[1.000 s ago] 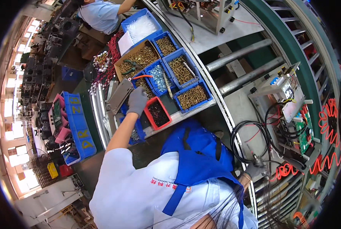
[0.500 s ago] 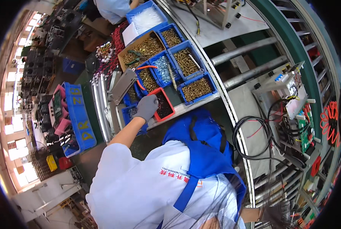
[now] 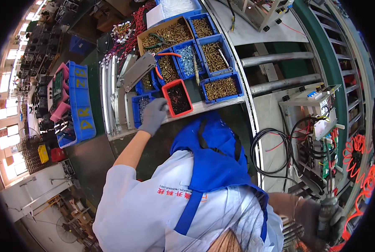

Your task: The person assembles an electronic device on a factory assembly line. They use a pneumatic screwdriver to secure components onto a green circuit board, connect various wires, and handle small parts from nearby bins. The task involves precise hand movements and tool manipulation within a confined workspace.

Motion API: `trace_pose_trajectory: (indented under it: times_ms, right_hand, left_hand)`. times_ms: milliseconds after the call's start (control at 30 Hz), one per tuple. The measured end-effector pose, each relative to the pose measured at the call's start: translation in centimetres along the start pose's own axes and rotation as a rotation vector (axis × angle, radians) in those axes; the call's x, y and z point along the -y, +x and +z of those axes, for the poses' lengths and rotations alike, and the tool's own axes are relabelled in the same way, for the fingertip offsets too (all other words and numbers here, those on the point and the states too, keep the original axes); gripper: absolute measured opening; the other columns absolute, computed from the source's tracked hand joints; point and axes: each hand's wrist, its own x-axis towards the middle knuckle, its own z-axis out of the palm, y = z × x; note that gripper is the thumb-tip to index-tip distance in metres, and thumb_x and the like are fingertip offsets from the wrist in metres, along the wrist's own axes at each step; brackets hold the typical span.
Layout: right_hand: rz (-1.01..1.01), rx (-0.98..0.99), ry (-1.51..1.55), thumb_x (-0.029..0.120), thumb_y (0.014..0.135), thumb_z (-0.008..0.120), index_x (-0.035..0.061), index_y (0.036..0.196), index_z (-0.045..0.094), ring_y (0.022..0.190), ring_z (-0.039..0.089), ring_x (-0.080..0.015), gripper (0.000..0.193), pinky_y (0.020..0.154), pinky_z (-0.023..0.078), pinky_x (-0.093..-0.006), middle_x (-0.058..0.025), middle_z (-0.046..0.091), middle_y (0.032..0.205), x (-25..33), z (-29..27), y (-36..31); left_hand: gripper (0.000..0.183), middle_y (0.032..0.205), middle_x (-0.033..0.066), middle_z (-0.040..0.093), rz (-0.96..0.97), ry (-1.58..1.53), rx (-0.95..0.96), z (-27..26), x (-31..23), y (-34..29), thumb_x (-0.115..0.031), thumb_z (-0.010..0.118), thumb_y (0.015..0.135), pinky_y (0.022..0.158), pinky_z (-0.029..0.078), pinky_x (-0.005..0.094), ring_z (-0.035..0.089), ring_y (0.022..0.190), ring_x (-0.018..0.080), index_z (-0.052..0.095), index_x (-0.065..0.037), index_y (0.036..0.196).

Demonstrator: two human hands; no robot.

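Observation:
My left hand (image 3: pixel 153 116), in a grey glove, is at the left rim of a red bin (image 3: pixel 187 112) of small dark screws. Its fingers are drawn together; what they pinch, if anything, is too small to make out. Just left of the hand is a small blue bin (image 3: pixel 136 110) of silvery parts. At the lower right, my right hand (image 3: pixel 311 216) is smeared by motion and closed around a grey power screwdriver (image 3: pixel 328 206). An orange-red coiled hose (image 3: pixel 365 189) hangs beside it. A metal-framed unit (image 3: pixel 317 101) with wiring and a green circuit board stands above that tool.
Blue bins (image 3: pixel 221 89) of brass fasteners and a cardboard box (image 3: pixel 164 35) with green-handled pliers (image 3: pixel 159 40) fill the bench. A metal bracket (image 3: pixel 139 71) lies left of them. Black cable (image 3: pixel 256 157) loops near the unit. Conveyor rollers (image 3: pixel 279 59) run behind.
My left hand has drawn back from over the red bin to its left rim. My right hand has come further into view, now with the screwdriver. The whole view has shifted slightly.

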Motion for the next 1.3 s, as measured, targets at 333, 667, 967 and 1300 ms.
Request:
trace_pose_trajectory:
  times_ms: [333, 667, 967, 1300]
  right_hand:
    - [-0.306, 0.192, -1.042, 0.017, 0.082, 0.075, 0.0107, 0.090, 0.046, 0.066, 0.038, -0.0146, 0.031, 0.045, 0.042, -0.0286, 0.0012, 0.036, 0.080, -2.7, 1.5, 0.5]
    - [-0.424, -0.048, -1.200, 0.033, 0.082, 0.069, 0.0070, 0.100, 0.049, 0.077, 0.040, -0.0195, 0.037, 0.057, 0.038, -0.0327, -0.0035, 0.043, 0.091, 7.6, -1.4, -0.5]
    - [-0.460, -0.106, -1.211, 0.023, 0.088, 0.069, 0.0123, 0.090, 0.041, 0.066, 0.040, -0.0131, 0.030, 0.047, 0.044, -0.0250, -0.0009, 0.038, 0.080, 12.3, -4.0, 1.3]
    - [-0.300, -0.066, -1.092, 0.025, 0.091, 0.068, 0.0087, 0.105, 0.050, 0.061, 0.044, -0.0126, 0.028, 0.044, 0.046, -0.0268, -0.0024, 0.043, 0.078, 16.3, -7.8, 3.0]
  left_hand:
    - [0.027, 0.103, 0.0185, 0.068, 0.149, 0.139, 0.363, 7.7, 1.3, 5.5, -0.015, 0.067, 0.083, 0.087, 0.051, 0.0502, 0.064, 0.100, 0.0392, 0.065, -0.010, 0.110]
    - [0.028, 0.089, 0.0184, 0.070, 0.027, 0.001, 0.318, 8.7, 0.5, 5.0, -0.008, 0.074, 0.079, 0.074, 0.055, 0.0410, 0.069, 0.080, 0.0322, 0.065, 0.000, 0.104]
    - [0.020, 0.079, 0.0157, 0.069, -0.131, -0.041, 0.195, 6.9, -2.9, 4.4, -0.002, 0.061, 0.087, 0.050, 0.051, 0.0333, 0.064, 0.055, 0.0185, 0.072, 0.003, 0.103]
    - [0.025, 0.090, 0.0051, 0.065, -0.645, -1.212, 0.048, 2.4, -2.5, 6.1, -0.016, 0.064, 0.097, 0.052, 0.049, 0.0215, 0.058, 0.069, 0.0111, 0.064, 0.001, 0.115]
